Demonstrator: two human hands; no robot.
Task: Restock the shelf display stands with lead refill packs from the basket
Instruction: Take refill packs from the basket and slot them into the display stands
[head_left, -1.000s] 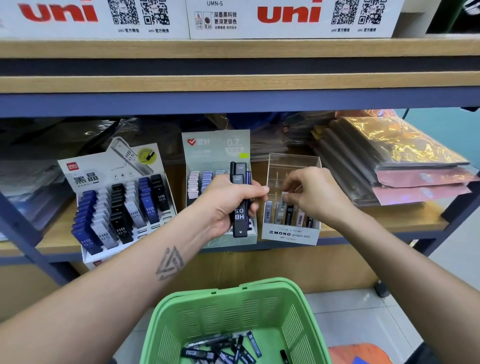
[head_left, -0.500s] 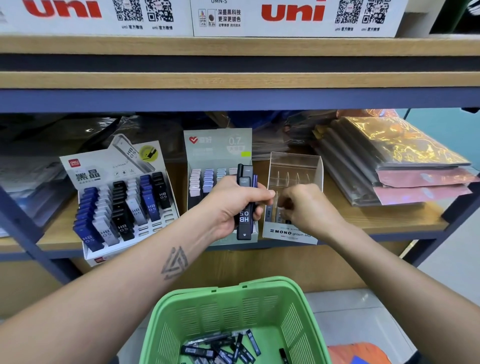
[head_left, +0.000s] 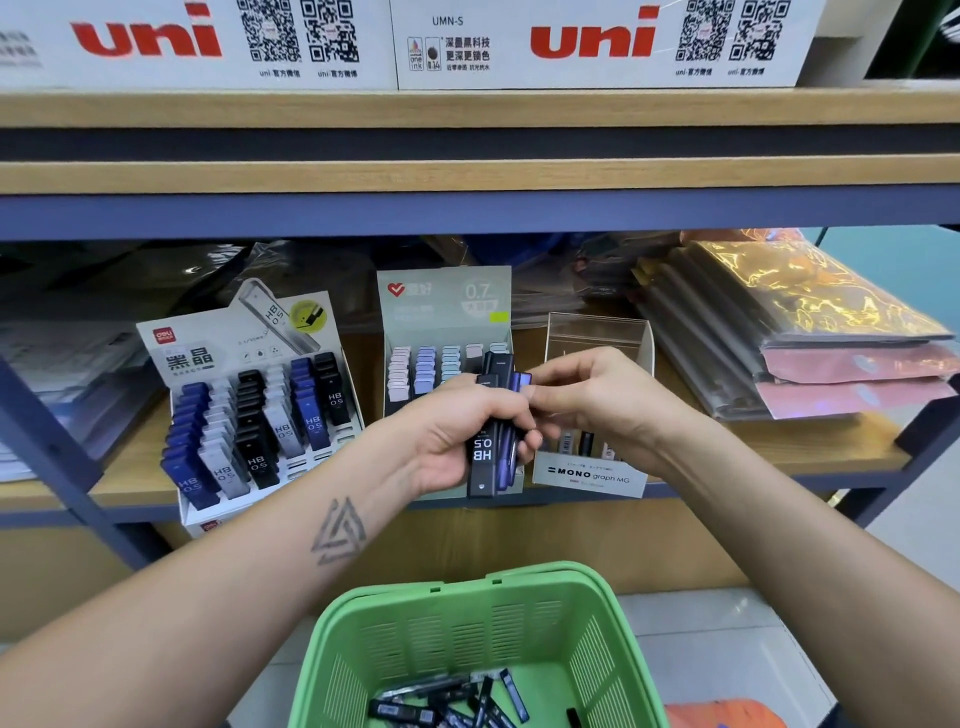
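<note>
My left hand (head_left: 457, 431) grips a bundle of black and blue HB 0.5 lead refill packs (head_left: 485, 457) upright in front of the shelf. My right hand (head_left: 608, 405) meets it from the right, thumb and fingertips pinching the top of a blue pack (head_left: 519, 382) in the bundle. Behind my hands stand three display stands: the white Deli stand (head_left: 208, 358) full of blue, grey and black packs, the pale green 0.7 stand (head_left: 441, 306), and the clear MONO graph stand (head_left: 592, 475) holding a few packs. The green basket (head_left: 592, 623) below holds several loose packs (head_left: 452, 701).
Stacks of shiny plastic-wrapped folders (head_left: 810, 322) lie on the shelf at the right. White uni boxes (head_left: 597, 41) sit on the upper shelf. Blue metal shelf posts (head_left: 47, 447) stand at both sides. Wrapped goods fill the shelf's back left.
My right hand has drawn back from the MONO stand and moved left to the bundle in my left hand, where it now pinches a blue pack. The left hand stayed in place.
</note>
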